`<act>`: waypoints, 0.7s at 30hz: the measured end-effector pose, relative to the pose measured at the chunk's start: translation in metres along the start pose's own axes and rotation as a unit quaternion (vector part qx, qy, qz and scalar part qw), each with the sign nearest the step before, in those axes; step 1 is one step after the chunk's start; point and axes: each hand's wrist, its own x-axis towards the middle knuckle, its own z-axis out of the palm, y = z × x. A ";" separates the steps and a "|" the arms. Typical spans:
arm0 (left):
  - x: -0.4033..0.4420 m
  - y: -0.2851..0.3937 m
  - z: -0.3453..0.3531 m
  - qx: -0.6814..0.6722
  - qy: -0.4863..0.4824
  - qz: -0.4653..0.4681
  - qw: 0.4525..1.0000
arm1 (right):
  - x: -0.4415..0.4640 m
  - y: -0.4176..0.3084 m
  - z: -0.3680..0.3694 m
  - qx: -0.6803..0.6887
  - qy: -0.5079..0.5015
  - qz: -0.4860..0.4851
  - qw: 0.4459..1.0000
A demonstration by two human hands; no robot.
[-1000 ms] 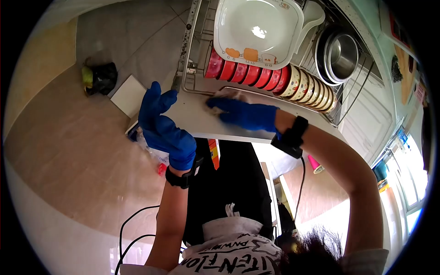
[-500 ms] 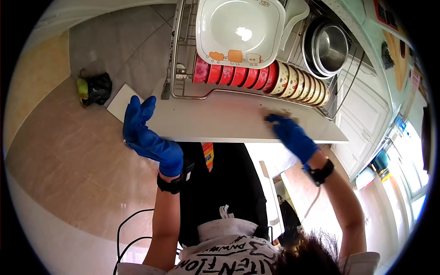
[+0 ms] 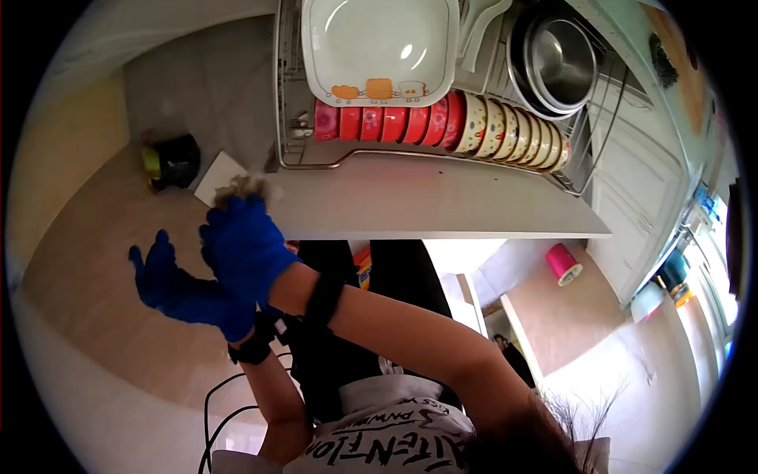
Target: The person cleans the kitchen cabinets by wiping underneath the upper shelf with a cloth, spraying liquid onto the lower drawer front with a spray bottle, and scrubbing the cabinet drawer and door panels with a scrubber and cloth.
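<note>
My right hand (image 3: pixel 241 245), in a blue glove, reaches across my body to the left end of a pale drawer front (image 3: pixel 442 201). Its fingers are closed on a greyish-brown cloth (image 3: pixel 243 188), blurred by motion and pressed near the panel's end. My left hand (image 3: pixel 178 284), also blue-gloved, hangs just left of and below it with fingers spread and nothing in them. Behind the panel, a wire dish rack (image 3: pixel 379 152) holds red bowls (image 3: pixel 383 124), cream patterned bowls (image 3: pixel 513 138) and a large white dish (image 3: pixel 379 47).
Metal pots (image 3: pixel 557 67) and white spoons (image 3: pixel 478 35) occupy the rack's right side. A black plastic bag (image 3: pixel 175 160) lies on the floor at left. A pink roll (image 3: pixel 562 263) stands on the floor at right, near white cabinet doors (image 3: pixel 639 193).
My right hand has swept the cloth from the panel's right part to its left end. My left hand has moved down and left, off the panel. The view has shifted slightly.
</note>
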 end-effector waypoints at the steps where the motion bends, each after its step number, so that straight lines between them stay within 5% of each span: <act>1: 0.007 -0.004 -0.007 -0.028 0.018 -0.008 0.999 | 0.000 0.003 -0.001 -0.024 0.003 -0.015 1.000; 3: 0.016 0.000 -0.013 -0.055 0.034 0.013 0.998 | -0.003 0.018 0.007 -0.047 0.037 -0.030 0.998; 4: 0.020 0.002 -0.017 -0.091 0.051 0.026 0.994 | -0.005 0.030 -0.010 0.003 -0.069 0.028 0.997; 8: 0.018 0.010 -0.010 -0.137 0.044 0.041 0.989 | -0.075 0.108 -0.067 -0.176 0.052 -0.050 0.982; 10: 0.015 0.010 -0.005 -0.166 0.071 -0.003 0.983 | -0.107 0.154 -0.085 -0.139 0.059 0.018 0.988; 12: 0.009 0.000 -0.002 -0.096 -0.036 0.053 0.993 | -0.106 0.137 -0.115 -0.119 -0.032 0.172 0.977; 14: 0.003 0.004 0.012 -0.169 -0.048 0.020 0.984 | -0.099 0.138 -0.106 -0.128 -0.057 0.096 0.985; 16: 0.004 0.018 0.028 -0.148 -0.117 0.047 0.981 | -0.070 0.119 -0.093 0.068 -0.099 0.096 0.988; 18: 0.004 0.022 0.044 -0.200 -0.108 0.037 0.973 | -0.034 0.112 -0.070 -0.013 -0.125 -0.062 0.990; 21: 0.005 0.010 0.059 -0.253 -0.114 0.026 0.960 | 0.019 0.092 -0.059 -0.060 -0.335 0.043 0.939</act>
